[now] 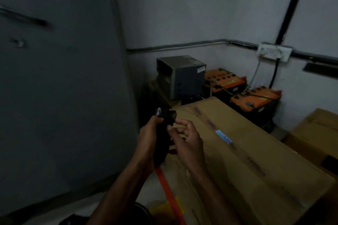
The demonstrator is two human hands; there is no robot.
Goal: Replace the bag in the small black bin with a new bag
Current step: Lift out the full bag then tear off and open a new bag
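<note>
the black bag (161, 133) is a dark, crumpled bundle with a loose torn-looking tip at its top, held up in front of a large cardboard box (237, 151). the left hand (148, 139) is clenched around its body, so the tip sticks out above the thumb. the right hand (184, 139), just beside it, pinches the bag's edge with thumb and forefinger, other fingers spread loose.

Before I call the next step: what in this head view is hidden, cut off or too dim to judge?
- Black bag: folded or rolled dark plastic in the left hand; dim light hides whether it is one bag or several.
- Right hand: fingers at the bag's top edge; actual pinch unclear.
- Bin: only a dark curved rim at the bottom edge, behind the forearms; its inside is unseen.
- Blue label on the carton: too blurred to read.
</note>
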